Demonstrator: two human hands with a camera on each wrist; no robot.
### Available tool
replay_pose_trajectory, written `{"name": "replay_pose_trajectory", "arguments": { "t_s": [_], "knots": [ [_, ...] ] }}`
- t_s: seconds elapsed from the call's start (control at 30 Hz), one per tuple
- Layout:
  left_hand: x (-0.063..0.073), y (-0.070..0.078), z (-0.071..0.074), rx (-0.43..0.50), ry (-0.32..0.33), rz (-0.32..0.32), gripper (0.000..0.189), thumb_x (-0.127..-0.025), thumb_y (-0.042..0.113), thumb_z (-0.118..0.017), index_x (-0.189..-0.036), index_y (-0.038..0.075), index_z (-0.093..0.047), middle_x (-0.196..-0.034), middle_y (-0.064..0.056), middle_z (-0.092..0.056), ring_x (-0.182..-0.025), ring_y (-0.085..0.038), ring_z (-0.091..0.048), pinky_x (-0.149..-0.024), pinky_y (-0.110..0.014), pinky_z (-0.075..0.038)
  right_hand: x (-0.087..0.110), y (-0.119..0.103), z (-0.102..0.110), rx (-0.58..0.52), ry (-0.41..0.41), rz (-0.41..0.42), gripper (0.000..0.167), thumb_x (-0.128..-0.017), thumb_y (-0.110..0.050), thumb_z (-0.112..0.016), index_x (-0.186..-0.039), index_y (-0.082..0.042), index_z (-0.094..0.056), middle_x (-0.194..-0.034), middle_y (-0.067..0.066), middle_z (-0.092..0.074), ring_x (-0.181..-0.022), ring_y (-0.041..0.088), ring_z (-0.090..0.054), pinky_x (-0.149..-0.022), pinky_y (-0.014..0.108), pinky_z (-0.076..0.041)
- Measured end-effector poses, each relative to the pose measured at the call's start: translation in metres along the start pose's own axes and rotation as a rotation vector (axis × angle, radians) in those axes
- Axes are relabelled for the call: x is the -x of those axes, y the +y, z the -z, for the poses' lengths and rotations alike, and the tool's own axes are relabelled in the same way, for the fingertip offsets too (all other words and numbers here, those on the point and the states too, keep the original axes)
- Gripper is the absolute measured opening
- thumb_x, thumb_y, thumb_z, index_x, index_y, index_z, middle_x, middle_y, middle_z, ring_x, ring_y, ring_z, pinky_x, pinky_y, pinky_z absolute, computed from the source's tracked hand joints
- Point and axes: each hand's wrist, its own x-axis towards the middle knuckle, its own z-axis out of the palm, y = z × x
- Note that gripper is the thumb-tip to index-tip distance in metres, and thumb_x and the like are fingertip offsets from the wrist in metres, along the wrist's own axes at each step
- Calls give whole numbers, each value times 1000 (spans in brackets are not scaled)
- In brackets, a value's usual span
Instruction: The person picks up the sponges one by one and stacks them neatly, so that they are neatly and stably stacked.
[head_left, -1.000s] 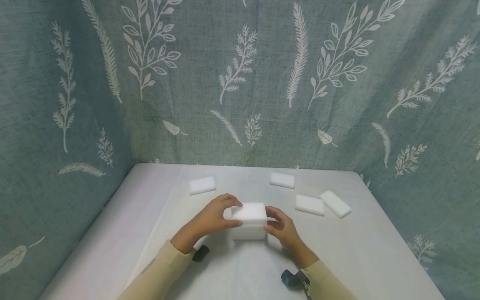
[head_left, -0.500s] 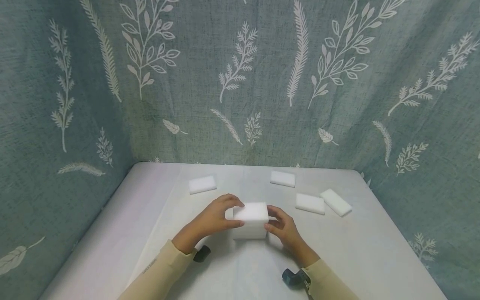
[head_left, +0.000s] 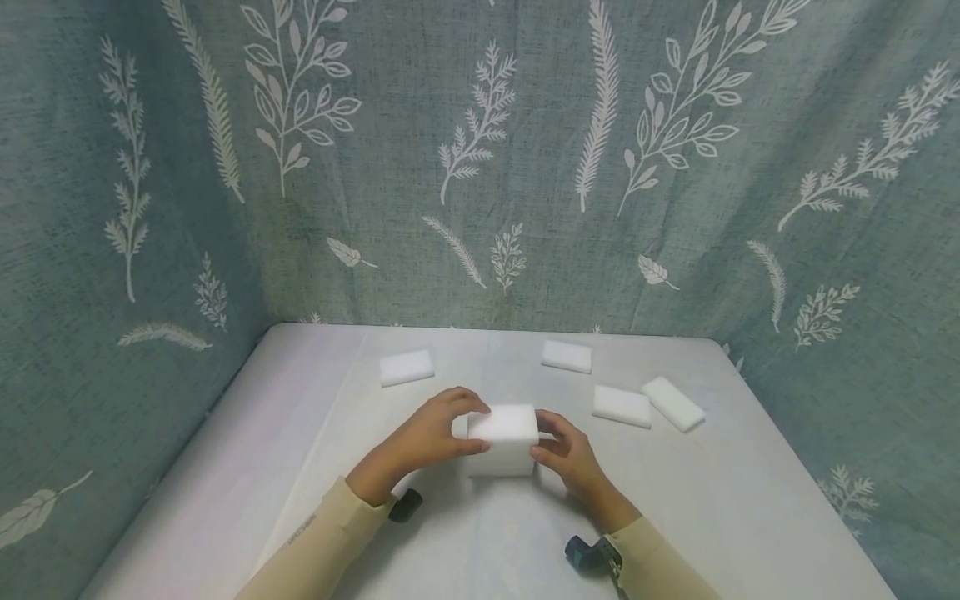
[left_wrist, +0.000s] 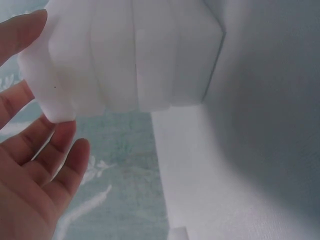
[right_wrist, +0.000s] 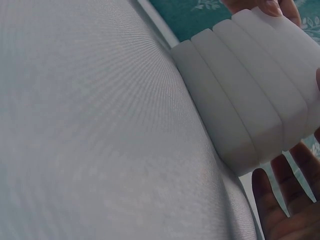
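A stack of several white sponge blocks (head_left: 501, 460) stands in the middle of the table, in front of me. My left hand (head_left: 438, 432) holds the top block from the left, thumb on its near edge and fingers on the far side. On the right, my right hand (head_left: 568, 454) holds the stack's upper part between thumb and fingers. In the left wrist view the blocks (left_wrist: 115, 65) lie flat against each other, with narrow seams. The right wrist view shows the layered sponges (right_wrist: 240, 90) close up, lower fingers (right_wrist: 270, 200) of the right hand loosely spread beside them.
Loose white sponges lie farther back: one at the left (head_left: 406, 368), one at the back (head_left: 567, 357), and two at the right, a flat one (head_left: 622, 407) beside an angled one (head_left: 673, 405). Patterned green cloth (head_left: 480, 167) walls off the table's back and sides.
Both hands stay at the stack with barely any shift. The upper sponge now looks more even with those below. The loose sponges have not moved.
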Motion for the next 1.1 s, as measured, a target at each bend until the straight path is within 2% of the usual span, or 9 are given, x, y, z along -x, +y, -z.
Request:
{"name": "replay_pose_trajectory", "arguments": {
  "t_s": [0.13,0.3,0.47,0.67,0.83,1.1],
  "knots": [
    [0,-2,1,2,1,-3,45,-81,38,-79,-120,17,-66,-125,3,-57,-117,-18,-51,-96,-42,-47,-2,11,1,-3,-1,20,56,-86,5,-67,-137,10,-44,-136,30,-47,-121,48,-48,-97,44,-46],
    [0,-5,0,8,-4,1,47,-80,38,-79,-120,19,-65,-126,3,-56,-118,-19,-51,-95,-43,-47,-4,14,1,-5,4,35,57,-85,3,-69,-137,8,-45,-136,26,-48,-123,44,-48,-97,39,-46],
    [3,-8,-4,45,-27,3,50,-78,33,-82,-122,20,-61,-126,4,-56,-115,-16,-53,-94,-41,-47,-2,1,-2,28,5,62,65,-81,9,-71,-139,9,-41,-136,27,-48,-124,45,-46,-99,48,-44],
    [6,-8,-6,18,-23,-18,53,-76,29,-83,-123,18,-61,-124,1,-60,-110,-17,-57,-91,-40,-49,2,-22,-7,113,-8,9,73,-80,1,-77,-143,4,-41,-145,23,-42,-131,42,-42,-101,52,-40],
    [6,-5,-5,-22,-13,-24,57,-77,29,-82,-128,18,-59,-128,1,-58,-116,-16,-55,-93,-39,-48,0,-27,-8,104,28,14,67,-80,0,-78,-139,5,-46,-141,24,-46,-129,41,-44,-101,51,-39],
    [6,-4,-2,-12,-26,-38,64,-78,24,-81,-135,17,-54,-133,1,-54,-118,-16,-53,-92,-40,-49,-2,-27,-7,83,55,15,64,-79,0,-78,-135,6,-49,-138,25,-49,-126,43,-47,-102,54,-38]
  ]
}}
